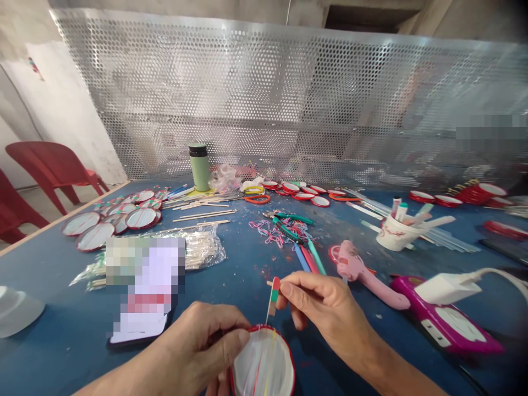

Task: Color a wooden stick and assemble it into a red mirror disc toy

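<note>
My left hand [210, 344] grips the left rim of a small round hoop [264, 363], red-edged with a pale, translucent face crossed by red and yellow lines. Between the thumb and fingers of my right hand [317, 302] is a flat little wooden stick [274, 294] with red and green bands. A thin sliver crosses its top, and its lower end comes close to the hoop's upper rim; whether they touch I cannot tell. Right of that hand lies a pink glue gun [363, 275]. My left hand's fingertips are partly hidden behind the hoop.
Finished-looking round hoops [97, 236] pile up at left. A phone [144, 308] and bagged sticks [202, 247] lie nearby. Pliers [286, 228] rest among coloured clips. At right stand a cup of markers [396, 234] and a purple power strip [449, 324]. A perforated metal panel [264, 99] backs the table.
</note>
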`<state>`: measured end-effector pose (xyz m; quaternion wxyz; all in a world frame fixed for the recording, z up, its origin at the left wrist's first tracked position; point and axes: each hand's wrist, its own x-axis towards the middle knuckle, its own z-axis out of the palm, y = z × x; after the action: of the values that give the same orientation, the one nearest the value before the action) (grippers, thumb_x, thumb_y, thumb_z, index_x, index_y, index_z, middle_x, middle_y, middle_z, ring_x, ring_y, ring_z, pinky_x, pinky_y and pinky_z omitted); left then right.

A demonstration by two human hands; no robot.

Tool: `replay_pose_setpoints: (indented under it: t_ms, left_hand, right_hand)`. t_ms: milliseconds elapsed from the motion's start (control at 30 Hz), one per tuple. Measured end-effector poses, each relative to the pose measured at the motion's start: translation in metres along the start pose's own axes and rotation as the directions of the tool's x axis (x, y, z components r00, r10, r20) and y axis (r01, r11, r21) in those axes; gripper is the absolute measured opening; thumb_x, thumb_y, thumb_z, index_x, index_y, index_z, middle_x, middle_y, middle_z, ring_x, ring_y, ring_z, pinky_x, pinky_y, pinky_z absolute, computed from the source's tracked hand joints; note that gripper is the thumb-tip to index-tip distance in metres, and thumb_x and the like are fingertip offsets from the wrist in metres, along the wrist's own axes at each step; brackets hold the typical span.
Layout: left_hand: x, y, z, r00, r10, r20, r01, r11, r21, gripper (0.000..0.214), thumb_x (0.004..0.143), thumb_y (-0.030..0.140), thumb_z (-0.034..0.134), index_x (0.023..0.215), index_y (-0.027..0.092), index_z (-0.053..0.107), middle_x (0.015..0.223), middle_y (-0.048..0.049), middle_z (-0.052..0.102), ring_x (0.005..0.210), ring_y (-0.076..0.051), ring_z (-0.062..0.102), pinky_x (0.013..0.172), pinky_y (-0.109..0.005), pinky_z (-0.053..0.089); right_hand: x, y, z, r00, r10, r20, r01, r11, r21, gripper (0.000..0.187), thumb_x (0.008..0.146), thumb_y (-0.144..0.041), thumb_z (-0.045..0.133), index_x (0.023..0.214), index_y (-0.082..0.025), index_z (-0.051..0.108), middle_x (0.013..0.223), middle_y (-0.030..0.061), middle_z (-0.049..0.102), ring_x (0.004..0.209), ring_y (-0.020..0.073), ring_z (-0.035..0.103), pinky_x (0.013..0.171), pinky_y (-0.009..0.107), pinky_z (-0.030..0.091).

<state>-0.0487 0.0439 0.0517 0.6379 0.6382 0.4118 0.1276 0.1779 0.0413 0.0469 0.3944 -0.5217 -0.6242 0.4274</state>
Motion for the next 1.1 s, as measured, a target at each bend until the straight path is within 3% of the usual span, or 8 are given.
replay_pose_setpoints:
  t_ms: [433,833,1100]
  left_hand:
    - [0.0007,-0.0007,-0.0010,1.000,0.001,-0.017,-0.001,1.000,0.014,0.054,0.088,0.067,0.050,0.081,0.015,0.062,0.058,0.0016,0.052,0.050,-0.011,0.058,0.044,-0.018,0.041]
    - [0.0012,-0.0024,-0.0007,1.000,0.012,-0.019,-0.012,1.000,0.016,0.062,0.083,0.075,0.050,0.085,0.015,0.063,0.061,-0.0010,0.056,0.054,-0.013,0.059,0.048,-0.021,0.046]
    - [0.0095,-0.0071,-0.0051,0.997,0.052,-0.056,-0.055,0.997,-0.062,0.070,0.079,0.082,0.049,0.088,0.013,0.061,0.062,-0.0032,0.059,0.055,-0.013,0.061,0.051,-0.022,0.047]
  right_hand:
    - [0.0001,0.0002,-0.0011,1.000,0.003,0.009,-0.003,1.000,-0.013,0.041,0.094,-0.054,0.058,0.078,-0.018,0.070,0.076,0.0019,0.072,0.049,0.0077,0.054,0.051,0.022,0.043]
    - [-0.0018,0.0038,-0.0007,1.000,0.020,0.012,-0.020,0.998,0.058,0.045,0.094,-0.058,0.057,0.085,-0.017,0.073,0.079,0.0036,0.072,0.051,0.0080,0.056,0.050,0.021,0.043]
    - [-0.0003,-0.0016,-0.0035,0.991,-0.009,-0.134,0.029,0.990,0.141,0.048,0.091,-0.062,0.058,0.099,-0.017,0.072,0.077,0.0042,0.069,0.047,0.0086,0.053,0.046,0.023,0.043]
